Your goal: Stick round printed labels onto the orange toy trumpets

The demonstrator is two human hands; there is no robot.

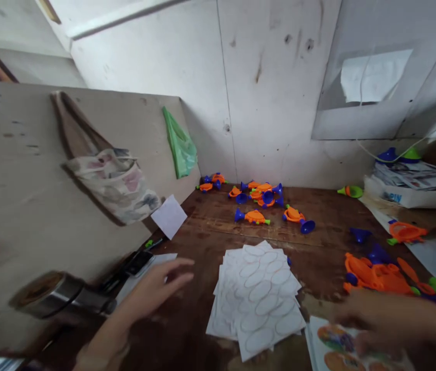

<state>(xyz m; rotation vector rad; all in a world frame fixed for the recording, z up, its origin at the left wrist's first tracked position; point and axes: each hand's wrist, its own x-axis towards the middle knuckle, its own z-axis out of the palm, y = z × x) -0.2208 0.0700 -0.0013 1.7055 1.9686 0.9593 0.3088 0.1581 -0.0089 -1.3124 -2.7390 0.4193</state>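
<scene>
My left hand (pixel 156 286) hovers above the brown table, its thumb and fingers apart and nothing between them. To its right lies a stack of white sheets (pixel 262 299) marked with rows of oval outlines. At the lower right, my right hand (pixel 372 317) is over a sheet of colourful oval stickers (pixel 335 337). Motion smears its fingers, so their grip is unclear. Just beyond that hand is a pile of orange plastic toy parts (pixel 374 275), with blue and green pieces among them.
Several orange toys with blue horn ends (pixel 266 193) lie toward the back wall. A metal tumbler (pixel 59 296) and a dark phone-like object (pixel 138 263) are at left. A floral bag (pixel 113 180) hangs on the partition. A box of papers (pixel 411 185) stands at right.
</scene>
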